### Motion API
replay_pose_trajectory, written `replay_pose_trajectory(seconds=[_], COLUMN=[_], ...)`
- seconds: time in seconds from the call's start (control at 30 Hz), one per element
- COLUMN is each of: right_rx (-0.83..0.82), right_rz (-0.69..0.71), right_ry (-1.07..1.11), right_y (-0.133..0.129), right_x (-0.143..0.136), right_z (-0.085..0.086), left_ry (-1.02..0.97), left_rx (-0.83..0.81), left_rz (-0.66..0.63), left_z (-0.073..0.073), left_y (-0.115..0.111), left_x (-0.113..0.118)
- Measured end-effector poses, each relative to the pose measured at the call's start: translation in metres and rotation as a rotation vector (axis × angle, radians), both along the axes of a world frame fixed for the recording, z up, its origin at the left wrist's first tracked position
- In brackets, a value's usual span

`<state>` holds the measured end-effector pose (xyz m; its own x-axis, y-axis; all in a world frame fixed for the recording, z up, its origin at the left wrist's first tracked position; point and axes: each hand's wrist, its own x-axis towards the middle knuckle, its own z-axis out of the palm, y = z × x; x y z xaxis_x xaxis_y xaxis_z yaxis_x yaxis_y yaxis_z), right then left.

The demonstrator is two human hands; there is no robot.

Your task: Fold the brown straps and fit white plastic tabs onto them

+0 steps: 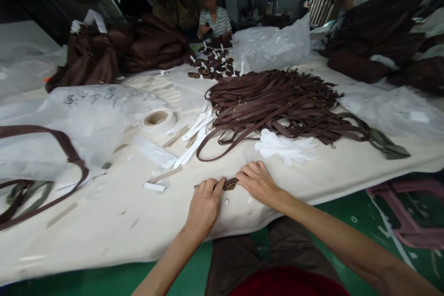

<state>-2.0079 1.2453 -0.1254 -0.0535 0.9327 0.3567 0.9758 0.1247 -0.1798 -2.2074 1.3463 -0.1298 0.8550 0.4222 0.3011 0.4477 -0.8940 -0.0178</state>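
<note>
Near the table's front edge, my left hand [205,203] and my right hand [257,181] grip a short brown strap [230,184] with a brass-coloured buckle. The buckle shows in the gap between the two hands; both ends of the strap are mostly hidden under my fingers. Fingers of each hand are closed and pressed down at the tabletop. Just beyond my right hand lies a stack of white paddle-shaped strips [282,145]. A large heap of long brown straps [274,101] with brass fittings spreads behind it.
A roll of white tape [157,120] and white toothed strips [196,141] lie left of the heap. Plastic bags [86,120] and brown bags [93,58] cover the left side. Across the table sits a person [214,18] behind small buckled straps [213,62]. A pink stool [409,212] stands right.
</note>
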Motion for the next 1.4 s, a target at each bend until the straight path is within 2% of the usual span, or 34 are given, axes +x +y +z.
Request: replay_pose_trajectory(seconds=[0.1,0.2,0.27,0.4,0.5,0.63,0.77,1.23,1.4], right_rx=[-0.043,0.026,0.114,0.175,0.093,-0.115,-0.202,-0.062,-0.098], right_rz=[-0.040,-0.016,-0.062,-0.300,-0.405,-0.446,-0.433,-0.205,-0.215], right_ry=[0.060,0.182,0.245,0.284,0.214,0.074,0.056,-0.250,-0.199], right_y=[-0.004,-0.015,-0.027,-0.049,-0.049,-0.032,-0.022,-0.030,-0.025], right_x=[-0.001,0.008,0.025,0.080,0.115,0.133,0.138,0.144,0.143], right_z=[0.000,-0.002,-0.005,-0.006,-0.002,0.003,0.006,0.009,0.013], left_ry=[-0.107,-0.171,-0.194,-0.219,-0.221,-0.191,-0.167,-0.145,-0.135], left_rx=[-0.020,-0.045,-0.066,-0.105,-0.119,-0.099,-0.074,-0.121,-0.119], left_rz=[0.006,0.004,-0.001,0.015,0.019,0.046,0.079,0.153,0.157], left_z=[-0.010,-0.013,-0.011,-0.007,-0.006,-0.006,-0.007,-0.005,-0.005], left_y=[-0.004,-0.005,-0.005,-0.005,-0.006,-0.009,-0.011,-0.014,-0.013], left_x=[0.001,0.002,0.002,0.003,0.004,0.004,0.003,0.008,0.008])
